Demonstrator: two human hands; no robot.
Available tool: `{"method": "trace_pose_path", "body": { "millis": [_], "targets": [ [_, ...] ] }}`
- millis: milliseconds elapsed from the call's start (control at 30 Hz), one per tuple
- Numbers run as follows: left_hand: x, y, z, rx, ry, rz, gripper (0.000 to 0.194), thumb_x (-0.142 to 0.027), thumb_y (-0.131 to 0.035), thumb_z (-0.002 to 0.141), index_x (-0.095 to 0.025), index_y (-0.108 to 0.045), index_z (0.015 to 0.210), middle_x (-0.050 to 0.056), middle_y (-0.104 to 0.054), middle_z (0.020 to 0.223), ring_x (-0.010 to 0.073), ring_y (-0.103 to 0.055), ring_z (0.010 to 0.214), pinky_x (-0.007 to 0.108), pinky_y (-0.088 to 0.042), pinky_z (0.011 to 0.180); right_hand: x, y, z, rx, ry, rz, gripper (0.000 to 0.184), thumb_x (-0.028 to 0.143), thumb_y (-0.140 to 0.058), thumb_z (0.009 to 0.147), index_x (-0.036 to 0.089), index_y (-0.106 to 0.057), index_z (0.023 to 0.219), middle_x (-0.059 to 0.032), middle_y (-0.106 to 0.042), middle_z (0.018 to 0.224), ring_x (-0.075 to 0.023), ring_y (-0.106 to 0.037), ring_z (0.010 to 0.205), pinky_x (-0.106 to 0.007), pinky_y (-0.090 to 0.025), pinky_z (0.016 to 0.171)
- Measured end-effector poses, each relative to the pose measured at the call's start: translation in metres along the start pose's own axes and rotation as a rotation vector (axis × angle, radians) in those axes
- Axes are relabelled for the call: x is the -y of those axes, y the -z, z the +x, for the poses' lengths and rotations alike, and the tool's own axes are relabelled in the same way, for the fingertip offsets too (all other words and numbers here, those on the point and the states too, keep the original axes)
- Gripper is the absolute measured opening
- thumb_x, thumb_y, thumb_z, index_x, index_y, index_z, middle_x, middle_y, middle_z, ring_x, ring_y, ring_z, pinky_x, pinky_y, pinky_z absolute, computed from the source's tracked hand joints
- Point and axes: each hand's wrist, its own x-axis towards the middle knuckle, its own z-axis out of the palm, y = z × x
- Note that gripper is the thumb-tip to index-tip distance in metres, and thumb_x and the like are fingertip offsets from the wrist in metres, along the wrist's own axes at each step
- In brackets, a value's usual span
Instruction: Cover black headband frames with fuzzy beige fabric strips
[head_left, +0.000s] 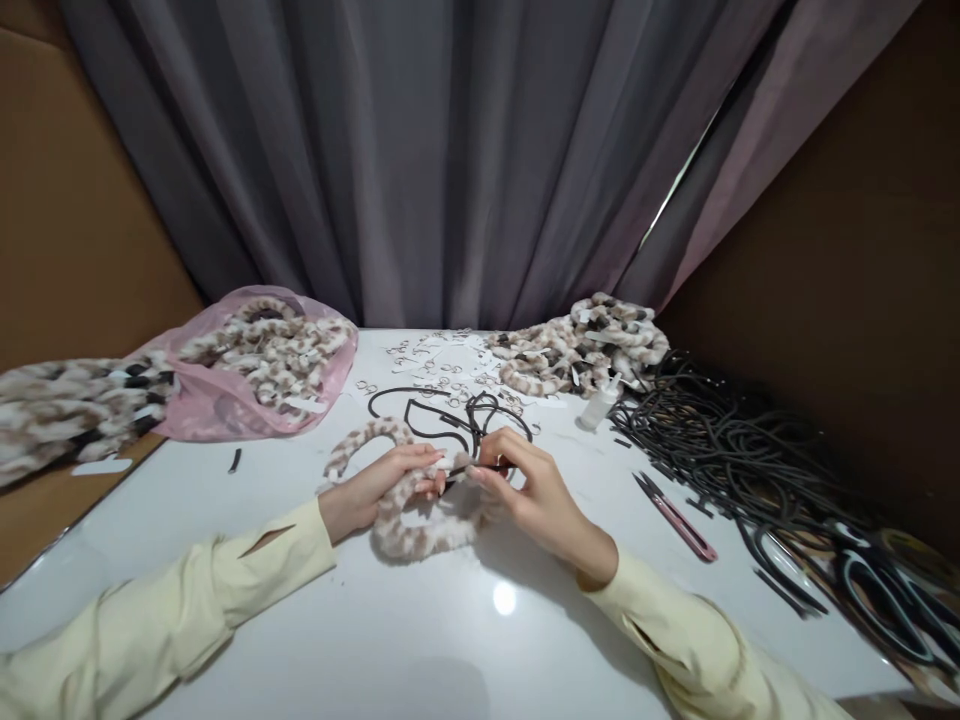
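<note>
A fluffy cream-and-brown spotted tube lies in loops on the white table in front of me. My left hand is closed on a part of it, fingers pointing right. My right hand meets it from the other side, thumb and forefinger pinched on a thin dark piece that looks like a black cord end. The fingers partly hide where this piece meets the fur. Just behind the hands, loose black cords lie in curls.
At left, a pink plastic bag holds more furry tubes. Small metal rings and a furry pile lie at the back. To the right are a small bottle, pink-handled snips, heaped black cords and scissors.
</note>
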Motion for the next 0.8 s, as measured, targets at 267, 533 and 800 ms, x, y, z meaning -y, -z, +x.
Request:
{"method": "trace_pose_path", "body": {
  "millis": [267,533,800],
  "targets": [
    [0.001,0.007,0.004,0.034,0.045,-0.052,0.015,-0.022,-0.064,0.079,-0.007,-0.064,0.078,0.006,-0.063,0.071,0.0077,-0.052,0.056,0.016,-0.041,0.056,-0.003,0.026,0.012,-0.005,-0.335,0.840,0.022,0.027,-0.060,0.082,0.020,-0.057,0.103,-0.0026,-0.067,0.077,-0.0065,-0.047,0.042,-0.022,-0.036,0.045],
    [-0.005,0.002,-0.001,0.098,0.088,-0.051,0.010,-0.018,-0.066,0.077,-0.008,-0.064,0.077,0.007,-0.063,0.074,0.0102,-0.055,0.062,0.017,-0.043,0.062,-0.016,0.036,0.016,0.076,-0.442,0.970,0.019,0.023,-0.070,0.073,0.016,-0.066,0.091,0.0003,-0.064,0.072,0.0007,-0.030,0.037,-0.016,-0.024,0.037],
    [-0.008,-0.003,-0.006,0.107,0.103,-0.047,0.010,-0.021,-0.072,0.071,-0.013,-0.067,0.070,0.004,-0.058,0.070,0.0115,-0.050,0.062,0.020,-0.042,0.062,-0.005,0.033,0.014,0.271,-0.478,0.828,0.018,0.029,-0.072,0.072,0.015,-0.063,0.080,-0.0019,-0.068,0.063,-0.0031,-0.040,0.033,-0.018,-0.027,0.036]
  ]
}}
